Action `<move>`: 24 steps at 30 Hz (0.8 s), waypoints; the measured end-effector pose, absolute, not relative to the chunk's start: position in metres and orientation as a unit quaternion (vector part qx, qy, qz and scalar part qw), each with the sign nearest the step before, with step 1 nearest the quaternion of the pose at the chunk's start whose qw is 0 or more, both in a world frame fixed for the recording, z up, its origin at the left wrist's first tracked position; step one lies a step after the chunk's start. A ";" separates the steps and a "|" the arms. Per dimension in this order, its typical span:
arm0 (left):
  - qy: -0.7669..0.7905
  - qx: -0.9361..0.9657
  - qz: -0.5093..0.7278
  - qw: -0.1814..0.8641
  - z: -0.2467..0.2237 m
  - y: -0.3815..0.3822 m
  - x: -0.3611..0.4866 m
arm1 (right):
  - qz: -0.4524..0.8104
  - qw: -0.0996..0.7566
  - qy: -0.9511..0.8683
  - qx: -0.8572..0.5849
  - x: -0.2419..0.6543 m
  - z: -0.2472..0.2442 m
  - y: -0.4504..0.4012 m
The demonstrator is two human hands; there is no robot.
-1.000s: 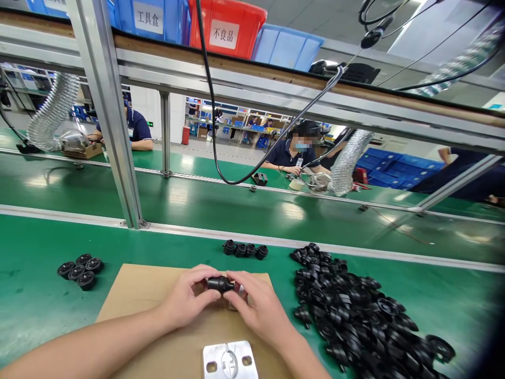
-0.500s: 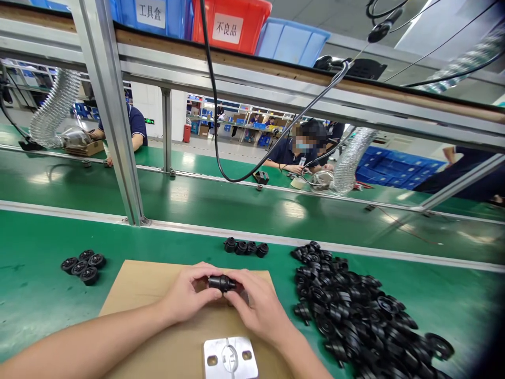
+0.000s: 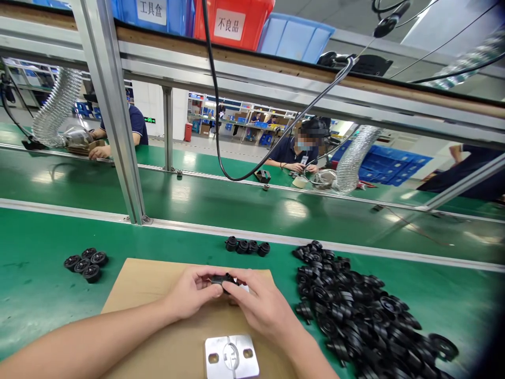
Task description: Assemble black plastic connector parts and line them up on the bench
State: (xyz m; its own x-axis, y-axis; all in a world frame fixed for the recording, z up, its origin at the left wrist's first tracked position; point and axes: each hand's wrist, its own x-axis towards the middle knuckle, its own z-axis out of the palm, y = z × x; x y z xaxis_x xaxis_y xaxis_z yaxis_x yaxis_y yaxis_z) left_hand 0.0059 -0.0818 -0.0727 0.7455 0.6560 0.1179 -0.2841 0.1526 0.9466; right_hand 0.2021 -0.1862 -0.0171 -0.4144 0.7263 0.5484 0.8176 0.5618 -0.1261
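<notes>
Over the brown cardboard sheet (image 3: 158,284), my left hand (image 3: 193,292) pinches one end of a black cylindrical part (image 3: 221,280) between thumb and fingers. The other end is gripped by my right hand (image 3: 256,297), whose thumb and fingers partly cover it. A silver metal block (image 3: 231,357) with a round recess and two slots lies on the cardboard below my hands. Beyond the cardboard stands a short row of small black parts (image 3: 252,247). To the right spreads a large pile of black parts (image 3: 355,305).
Several round black parts (image 3: 91,272) sit at the left on the green table (image 3: 31,295). A metal post (image 3: 114,121) rises behind them. A black cable (image 3: 216,105) hangs ahead. Two people work across the bench, near flexible ducts (image 3: 353,160).
My right thumb and fingers have shifted over the black part, covering more of its right end. My left hand has hardly moved. The view has shifted slightly.
</notes>
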 end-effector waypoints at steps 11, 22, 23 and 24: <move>0.179 0.658 0.392 0.618 -0.063 -0.085 0.004 | 0.074 0.300 -0.735 -0.604 0.191 -0.031 -0.182; 0.190 0.583 0.347 0.709 -0.070 -0.081 0.007 | 0.068 0.364 -0.791 -0.487 0.208 -0.018 -0.183; 0.189 0.580 0.348 0.711 -0.070 -0.081 0.007 | 0.062 0.363 -0.796 -0.481 0.207 -0.020 -0.182; 0.189 0.580 0.355 0.708 -0.070 -0.081 0.007 | 0.061 0.365 -0.793 -0.484 0.206 -0.023 -0.181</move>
State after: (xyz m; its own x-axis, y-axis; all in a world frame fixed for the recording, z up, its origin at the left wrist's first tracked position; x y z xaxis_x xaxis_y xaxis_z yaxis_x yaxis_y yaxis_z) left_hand 0.0071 -0.0813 -0.0702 0.6767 0.7220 0.1441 -0.2837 0.0752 0.9560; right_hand 0.2060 -0.1805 -0.0226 -0.2655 0.8119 0.5199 0.7225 0.5246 -0.4504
